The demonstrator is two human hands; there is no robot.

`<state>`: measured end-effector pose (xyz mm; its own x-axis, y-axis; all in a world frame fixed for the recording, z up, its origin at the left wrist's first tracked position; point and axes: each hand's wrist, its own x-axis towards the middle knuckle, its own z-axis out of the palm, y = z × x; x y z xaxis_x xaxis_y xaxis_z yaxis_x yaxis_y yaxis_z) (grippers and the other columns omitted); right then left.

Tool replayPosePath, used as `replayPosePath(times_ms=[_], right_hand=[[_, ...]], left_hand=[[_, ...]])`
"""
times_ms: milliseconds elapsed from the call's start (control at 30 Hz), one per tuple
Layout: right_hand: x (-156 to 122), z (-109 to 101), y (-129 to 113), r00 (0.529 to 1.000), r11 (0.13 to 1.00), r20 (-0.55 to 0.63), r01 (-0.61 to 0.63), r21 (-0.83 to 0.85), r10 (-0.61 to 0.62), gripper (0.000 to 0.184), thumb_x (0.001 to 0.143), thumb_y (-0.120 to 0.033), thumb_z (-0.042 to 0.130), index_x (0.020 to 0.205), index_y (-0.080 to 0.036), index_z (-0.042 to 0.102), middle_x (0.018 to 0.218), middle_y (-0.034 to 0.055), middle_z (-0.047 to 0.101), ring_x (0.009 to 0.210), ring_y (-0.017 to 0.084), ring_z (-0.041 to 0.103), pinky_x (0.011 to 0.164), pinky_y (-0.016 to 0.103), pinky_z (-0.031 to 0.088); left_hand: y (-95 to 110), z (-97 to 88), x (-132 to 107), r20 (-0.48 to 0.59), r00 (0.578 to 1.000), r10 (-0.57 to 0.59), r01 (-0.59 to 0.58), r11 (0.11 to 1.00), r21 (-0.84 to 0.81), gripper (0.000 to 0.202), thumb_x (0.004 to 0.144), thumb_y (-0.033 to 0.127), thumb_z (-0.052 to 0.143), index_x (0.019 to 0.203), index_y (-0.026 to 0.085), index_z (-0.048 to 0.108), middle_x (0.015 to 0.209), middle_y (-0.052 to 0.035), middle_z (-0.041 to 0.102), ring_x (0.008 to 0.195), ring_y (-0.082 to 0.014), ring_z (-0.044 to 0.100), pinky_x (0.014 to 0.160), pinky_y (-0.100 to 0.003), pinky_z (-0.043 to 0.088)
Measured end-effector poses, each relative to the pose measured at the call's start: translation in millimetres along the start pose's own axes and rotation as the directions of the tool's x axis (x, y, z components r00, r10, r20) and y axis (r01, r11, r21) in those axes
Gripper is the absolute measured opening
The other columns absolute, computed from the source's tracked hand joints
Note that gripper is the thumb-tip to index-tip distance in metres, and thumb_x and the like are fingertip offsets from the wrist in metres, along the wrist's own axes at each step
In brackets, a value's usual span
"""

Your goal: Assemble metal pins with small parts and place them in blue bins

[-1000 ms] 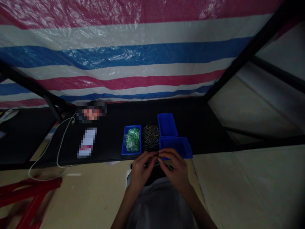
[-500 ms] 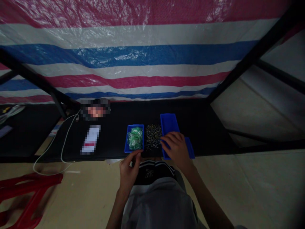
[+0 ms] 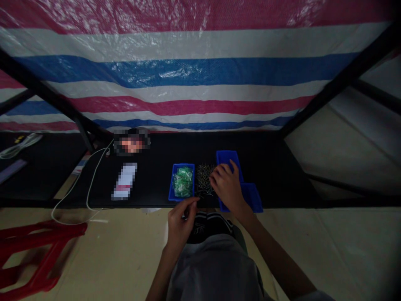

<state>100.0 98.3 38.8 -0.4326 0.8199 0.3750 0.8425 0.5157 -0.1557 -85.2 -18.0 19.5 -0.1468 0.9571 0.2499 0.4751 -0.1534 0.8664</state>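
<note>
Below the front edge of the green-filled blue tray [image 3: 171, 190], my left hand [image 3: 181, 221] is closed, thumb and index fingertips together in a pinch. Whatever lies between them is too small to name. My right hand [image 3: 228, 188] bends over the right side of a pile of thin metal screws or nails [image 3: 204, 173]. Its fingers curl down at the pile while one finger sticks up; what the tips hold is hidden. Small clear bags with green contents [image 3: 183, 182] fill the left tray. A second blue tray [image 3: 226, 156] lies partly behind my right hand.
Another blue tray [image 3: 252, 197] sits at the right, near the front edge of the black table [image 3: 269, 163]. A blurred-out pale item [image 3: 125, 182] and a white cable [image 3: 90, 184] are on the left. A red stool [image 3: 44, 251] stands on the floor, lower left.
My right hand has shifted from over the blue tray onto the pile's right side, one finger now raised. My left hand stays pinched near the left tray. The whole view has slid slightly.
</note>
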Motion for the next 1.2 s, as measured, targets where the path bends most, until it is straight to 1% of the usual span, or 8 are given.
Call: replayPosePath(times_ms=[100,167,233,367,500,667,800,1200], right_hand=[[-13,-19,-7,0.993,0.985,-0.104,-0.043,0.168,0.062,0.007,0.095,-0.018,0.071,0.091,-0.023,0.071,0.097,0.0024,0.073,0.108,0.025,0.064,0.117,0.055,0.036],[-23,-32,-13,0.988,0.959,-0.144,-0.015,0.283,0.058,0.007,0.094,-0.019,0.073,0.092,-0.024,0.07,0.096,0.0009,0.073,0.104,0.023,0.066,0.114,0.051,0.04],[-33,-45,-20,0.984,0.934,-0.17,0.017,0.357,0.047,0.008,0.094,-0.019,0.074,0.093,-0.024,0.069,0.096,0.0004,0.072,0.103,0.022,0.066,0.113,0.049,0.043],[-48,-58,-31,0.98,0.909,-0.192,0.026,0.415,0.059,0.01,0.094,-0.017,0.074,0.093,-0.024,0.067,0.093,0.0005,0.071,0.099,0.021,0.067,0.105,0.046,0.048],[-62,-49,-37,0.968,0.855,-0.219,0.012,0.518,0.119,0.01,0.095,-0.018,0.074,0.101,-0.025,0.068,0.096,0.0025,0.072,0.096,0.022,0.067,0.088,0.04,0.055],[-78,-30,-46,0.952,0.779,-0.205,-0.051,0.625,0.226,0.022,0.094,-0.017,0.074,0.115,-0.026,0.071,0.107,0.0051,0.072,0.099,0.022,0.069,0.087,0.038,0.058],[-82,-25,-52,0.933,0.711,-0.191,-0.089,0.698,0.305,0.019,0.096,-0.014,0.07,0.109,-0.027,0.073,0.108,0.0049,0.071,0.1,0.019,0.07,0.088,0.034,0.06],[-73,-24,-47,0.924,0.627,-0.173,-0.086,0.774,0.341,0.016,0.094,-0.013,0.07,0.102,-0.026,0.075,0.102,0.0038,0.072,0.095,0.018,0.071,0.083,0.03,0.061]], left_hand=[[-1,5.2,2,0.016,0.999,0.036,-0.037,0.999,0.038,0.022,0.103,0.024,0.062,0.121,0.022,0.075,0.084,0.0006,0.076,0.063,-0.0106,0.065,0.062,-0.02,0.052],[-1,9.7,5,0.051,0.996,0.069,-0.072,0.996,0.062,0.032,0.103,0.024,0.063,0.135,0.022,0.068,0.089,0.0004,0.075,0.063,-0.0105,0.063,0.063,-0.021,0.052],[1,14.2,8,0.11,0.987,0.116,-0.125,0.989,0.076,0.037,0.103,0.024,0.062,0.141,0.023,0.064,0.098,-0.002,0.075,0.072,-0.0122,0.067,0.07,-0.023,0.055],[7,21.3,10,0.197,0.956,0.218,-0.23,0.972,0.04,0.019,0.105,0.02,0.058,0.117,0.022,0.074,0.103,-0.0052,0.075,0.093,-0.0171,0.072,0.084,-0.027,0.055],[10,26.5,5,0.181,0.959,0.216,-0.211,0.976,-0.045,0.015,0.102,0.015,0.06,0.111,0.019,0.072,0.097,-0.0048,0.074,0.087,-0.0159,0.071,0.077,-0.024,0.054],[11,27.6,0,0.099,0.972,0.212,-0.206,0.976,-0.073,0.014,0.098,0.012,0.063,0.107,0.02,0.072,0.091,-0.0021,0.072,0.079,-0.0139,0.068,0.072,-0.022,0.053],[14,24.5,2,0.078,0.983,0.167,-0.161,0.984,-0.081,0.013,0.098,0.013,0.065,0.104,0.02,0.074,0.085,-0.0002,0.071,0.07,-0.012,0.065,0.066,-0.02,0.05],[21,26.0,11,0.059,0.993,0.103,-0.097,0.991,-0.087,0.007,0.095,0.019,0.067,0.094,0.019,0.074,0.077,0.001,0.07,0.062,-0.0113,0.061,0.06,-0.02,0.048]])
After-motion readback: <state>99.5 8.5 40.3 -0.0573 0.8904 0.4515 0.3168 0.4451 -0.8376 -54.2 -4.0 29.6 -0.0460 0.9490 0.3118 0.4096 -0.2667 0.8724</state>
